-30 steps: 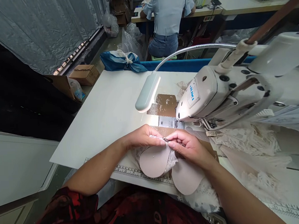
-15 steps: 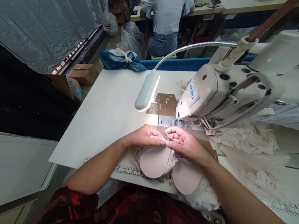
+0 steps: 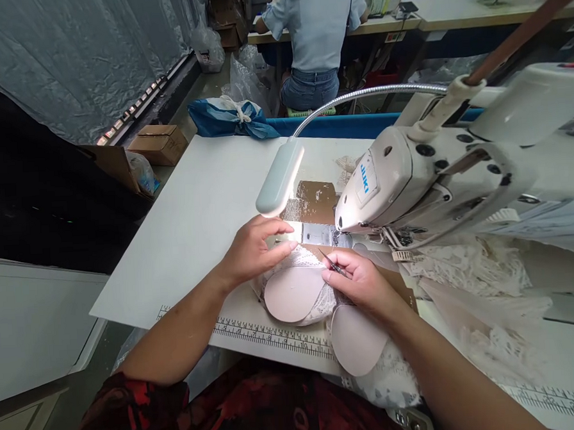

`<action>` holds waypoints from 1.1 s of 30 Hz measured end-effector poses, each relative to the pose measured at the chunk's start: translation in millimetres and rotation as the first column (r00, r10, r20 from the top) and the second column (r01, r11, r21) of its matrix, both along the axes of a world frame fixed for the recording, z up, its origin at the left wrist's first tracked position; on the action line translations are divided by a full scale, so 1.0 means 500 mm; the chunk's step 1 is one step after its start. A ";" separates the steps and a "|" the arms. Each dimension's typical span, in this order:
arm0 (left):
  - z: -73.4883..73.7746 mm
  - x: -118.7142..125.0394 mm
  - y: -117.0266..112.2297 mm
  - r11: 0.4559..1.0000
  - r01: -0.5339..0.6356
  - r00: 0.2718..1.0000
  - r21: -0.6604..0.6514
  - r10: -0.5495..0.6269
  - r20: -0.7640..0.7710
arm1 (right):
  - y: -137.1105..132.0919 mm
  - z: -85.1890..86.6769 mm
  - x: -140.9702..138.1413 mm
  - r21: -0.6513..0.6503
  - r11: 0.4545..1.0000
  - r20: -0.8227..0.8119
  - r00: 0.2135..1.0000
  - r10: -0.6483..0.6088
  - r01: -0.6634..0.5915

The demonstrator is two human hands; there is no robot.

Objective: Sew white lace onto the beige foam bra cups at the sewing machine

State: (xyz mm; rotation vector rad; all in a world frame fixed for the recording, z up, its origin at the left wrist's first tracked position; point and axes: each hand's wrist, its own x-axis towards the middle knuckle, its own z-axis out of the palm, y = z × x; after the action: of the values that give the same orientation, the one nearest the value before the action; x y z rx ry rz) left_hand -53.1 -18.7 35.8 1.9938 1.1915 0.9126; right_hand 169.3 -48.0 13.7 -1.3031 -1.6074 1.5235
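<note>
A bra of white lace with pale moulded cups (image 3: 295,294) lies at the table's front edge. Its second cup (image 3: 358,341) hangs over that edge, below my right wrist. My right hand (image 3: 355,277) is closed around small dark thread snips (image 3: 335,264), their thin tips pointing up and left over the lace. My left hand (image 3: 260,250) is at the upper left of the lace, thumb and forefinger apart, with nothing visible between them. Just beyond both hands is the needle area of a white sewing machine (image 3: 385,171), its metal plate (image 3: 315,234) lit by a lamp.
The lamp head (image 3: 280,177) hangs low on a bendable neck above the white table (image 3: 172,227). A printed ruler (image 3: 269,336) runs along the front edge. Lace scraps (image 3: 473,276) are heaped at right. Ahead, a person (image 3: 313,34) sits at another table.
My left hand has moved up and left, away from my right hand, and its fingers have parted. The snips now show clearly in my right hand. The near cup lies flatter.
</note>
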 end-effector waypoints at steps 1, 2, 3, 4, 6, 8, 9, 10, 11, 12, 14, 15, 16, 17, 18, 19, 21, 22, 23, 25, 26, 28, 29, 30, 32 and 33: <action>0.001 0.004 -0.004 0.998 0.039 0.999 0.043 -0.038 -0.026 | 0.000 0.000 0.000 -0.018 1.000 -0.016 1.000 -0.004 0.004; 0.000 0.008 -0.008 0.994 0.089 0.995 0.063 -0.085 -0.059 | -0.001 0.001 -0.001 -0.041 0.999 -0.034 0.999 -0.007 0.006; -0.002 0.013 -0.011 0.988 0.136 0.987 0.070 -0.129 -0.100 | -0.001 0.002 -0.002 -0.063 0.998 -0.050 0.999 -0.008 0.005; -0.005 0.018 -0.014 0.983 0.170 0.977 0.070 -0.159 -0.144 | -0.002 0.004 -0.003 -0.082 0.997 -0.067 0.998 -0.008 0.003; -0.016 0.027 -0.017 0.974 0.216 0.956 0.074 -0.195 -0.221 | -0.002 0.008 -0.006 -0.104 0.995 -0.098 0.995 -0.007 -0.004; -0.027 0.036 -0.018 0.963 0.258 0.935 0.076 -0.230 -0.271 | -0.002 0.012 -0.009 -0.110 0.994 -0.119 0.993 0.001 -0.014; -0.031 0.039 -0.018 0.958 0.275 0.927 0.081 -0.242 -0.287 | -0.002 0.013 -0.010 -0.110 0.994 -0.124 0.992 0.004 -0.018; -0.035 0.041 -0.018 0.954 0.287 0.920 0.090 -0.248 -0.302 | -0.002 0.014 -0.011 -0.112 0.994 -0.129 0.992 0.006 -0.020; -0.037 0.043 -0.018 0.951 0.293 0.916 0.103 -0.248 -0.316 | -0.002 0.014 -0.011 -0.115 0.993 -0.135 0.991 0.005 -0.020; -0.038 0.044 -0.019 0.948 0.296 0.913 0.118 -0.244 -0.327 | -0.002 0.014 -0.011 -0.121 0.992 -0.142 0.990 0.002 -0.019; -0.037 0.045 -0.020 0.944 0.293 0.911 0.152 -0.227 -0.346 | -0.003 0.011 -0.009 -0.140 0.990 -0.163 0.987 -0.005 -0.018; -0.036 0.045 -0.021 0.943 0.284 0.912 0.174 -0.210 -0.352 | -0.003 0.009 -0.007 -0.157 0.987 -0.174 0.985 -0.008 -0.020; -0.035 0.045 -0.022 0.941 0.272 0.916 0.200 -0.190 -0.353 | -0.003 0.006 -0.006 -0.181 0.983 -0.184 0.983 -0.017 -0.017; -0.034 0.045 -0.024 0.938 0.260 0.922 0.229 -0.170 -0.349 | -0.004 0.002 -0.004 -0.211 0.978 -0.194 0.980 -0.039 -0.002; -0.033 0.046 -0.025 0.934 0.246 0.928 0.258 -0.150 -0.341 | -0.004 -0.001 -0.002 -0.245 0.969 -0.206 0.976 -0.075 0.023; -0.032 0.047 -0.027 0.930 0.232 0.935 0.286 -0.132 -0.331 | -0.005 -0.004 -0.001 -0.279 0.959 -0.218 0.969 -0.119 0.055; -0.034 0.052 -0.030 0.914 0.207 0.949 0.350 -0.100 -0.299 | -0.006 -0.009 0.000 -0.336 0.938 -0.237 0.956 -0.171 0.084; -0.035 0.055 -0.032 0.901 0.196 0.955 0.387 -0.087 -0.283 | -0.007 -0.011 -0.001 -0.350 0.934 -0.250 0.954 -0.166 0.071; -0.038 0.058 -0.033 0.885 0.187 0.960 0.427 -0.073 -0.269 | -0.008 -0.013 -0.002 -0.352 0.935 -0.263 0.954 -0.144 0.044; -0.043 0.064 -0.035 0.844 0.173 0.968 0.508 -0.050 -0.247 | -0.010 -0.014 -0.004 -0.326 0.945 -0.274 0.956 -0.104 0.010; -0.045 0.067 -0.036 0.826 0.171 0.969 0.537 -0.043 -0.242 | -0.010 -0.015 -0.005 -0.301 0.954 -0.271 0.958 -0.098 0.013; -0.048 0.070 -0.037 0.809 0.171 0.969 0.563 -0.035 -0.244 | -0.010 -0.015 -0.007 -0.240 0.970 -0.257 0.961 -0.104 0.041; -0.048 0.071 -0.037 0.807 0.168 0.969 0.566 -0.030 -0.245 | -0.010 -0.014 -0.008 -0.211 0.976 -0.253 0.963 -0.097 0.043; -0.049 0.071 -0.038 0.808 0.165 0.969 0.566 -0.024 -0.247 | -0.009 -0.014 -0.008 -0.183 0.982 -0.255 0.963 -0.083 0.036; -0.048 0.070 -0.038 0.808 0.157 0.968 0.569 -0.013 -0.250 | -0.008 -0.012 -0.008 -0.129 0.992 -0.257 0.966 -0.041 0.008; -0.047 0.070 -0.038 0.805 0.156 0.969 0.572 -0.012 -0.247 | -0.008 -0.011 -0.007 -0.106 0.994 -0.248 0.969 -0.018 -0.009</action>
State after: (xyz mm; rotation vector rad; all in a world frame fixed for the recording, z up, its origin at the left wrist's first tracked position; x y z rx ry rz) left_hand -18.3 -37.8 12.4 2.6947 0.9977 1.1245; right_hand 165.6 -51.9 8.3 -1.1167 -1.3806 1.7149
